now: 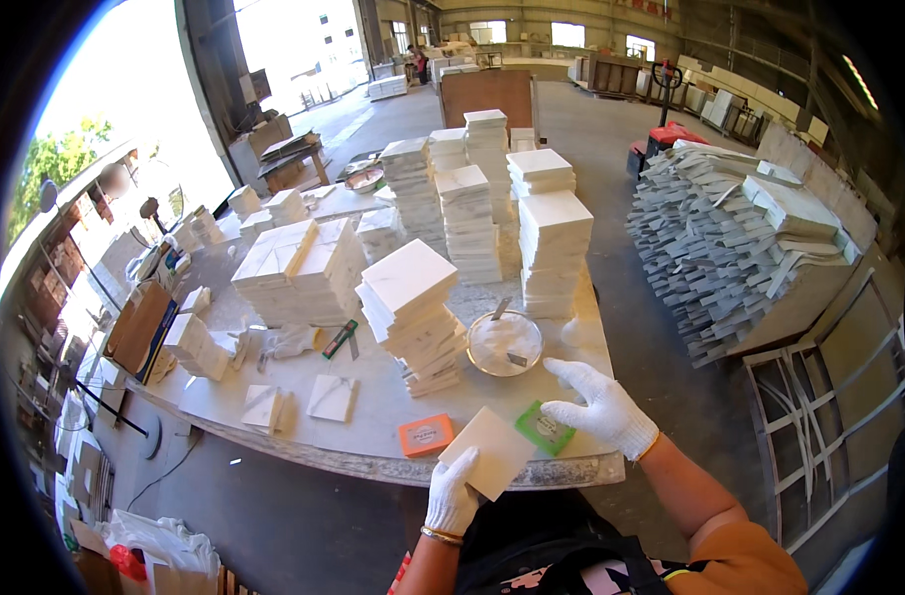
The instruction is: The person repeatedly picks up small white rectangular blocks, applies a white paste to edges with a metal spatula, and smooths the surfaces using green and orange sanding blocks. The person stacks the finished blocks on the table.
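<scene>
My left hand [452,496], in a white knit glove, grips a square cream tile [496,451] by its lower left edge, tilted above the table's front edge. My right hand [611,412], gloved too, hovers to the right with thumb and fingers spread and nothing between them. Its thumb is close to a green rectangular block [550,436]; whether they touch I cannot tell. Left of the tile lies an orange block [426,435]. Behind these, a round bowl [472,363] holds white material and a metal scraper [501,308].
Leaning stacks of white marble tiles [408,273] crowd the table [373,436]. A green-handled tool [339,339], a white glove [292,341] and a loose veined tile [333,398] lie left. Stone strips [690,248] are piled at right, beside a metal frame [819,397].
</scene>
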`<state>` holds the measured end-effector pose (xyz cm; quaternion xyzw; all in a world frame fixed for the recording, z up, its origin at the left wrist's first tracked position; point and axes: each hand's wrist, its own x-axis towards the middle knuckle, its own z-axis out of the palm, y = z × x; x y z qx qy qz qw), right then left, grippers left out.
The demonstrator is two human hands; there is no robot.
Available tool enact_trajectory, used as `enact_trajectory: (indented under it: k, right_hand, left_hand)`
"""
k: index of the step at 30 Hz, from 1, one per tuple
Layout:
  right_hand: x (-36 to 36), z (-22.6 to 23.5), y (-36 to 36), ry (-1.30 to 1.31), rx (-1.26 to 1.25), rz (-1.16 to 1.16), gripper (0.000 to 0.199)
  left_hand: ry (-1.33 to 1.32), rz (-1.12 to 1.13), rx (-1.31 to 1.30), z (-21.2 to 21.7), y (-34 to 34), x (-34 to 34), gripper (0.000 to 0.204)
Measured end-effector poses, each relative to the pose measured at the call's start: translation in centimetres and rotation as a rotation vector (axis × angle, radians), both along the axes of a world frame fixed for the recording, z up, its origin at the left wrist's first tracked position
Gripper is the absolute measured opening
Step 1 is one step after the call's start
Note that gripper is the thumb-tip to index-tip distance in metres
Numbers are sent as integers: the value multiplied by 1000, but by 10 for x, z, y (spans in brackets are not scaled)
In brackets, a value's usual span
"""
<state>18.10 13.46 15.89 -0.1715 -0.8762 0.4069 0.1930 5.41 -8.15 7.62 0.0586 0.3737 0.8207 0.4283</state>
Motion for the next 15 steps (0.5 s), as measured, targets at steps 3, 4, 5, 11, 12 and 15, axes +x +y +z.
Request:
enact_trajectory:
  k: [3, 4, 5, 11, 12, 15]
  right_hand:
    - [-7, 4, -1, -18, 36, -11, 65]
    - [-10, 8, 0, -20, 54, -32, 65]
    - [-14, 15, 0, -21, 39, -45, 63]
    - [-29, 21, -8, -107, 83, 61, 64]
    - [-29, 13, -13, -147, 78, 91, 64]
    - [-32, 1, -31, -275, 28, 113, 63]
  left_hand:
    - [1, 8, -30, -3, -4, -3, 44]
    - [2, 11, -34, -2, -5, -4, 43]
    - [4, 18, -41, -3, -8, -5, 42]
    - [-58, 62, -35, -10, -14, -14, 39]
    - [-50, 45, -41, -13, -14, -14, 40]
    - [-47, 0, -63, -21, -17, -13, 41]
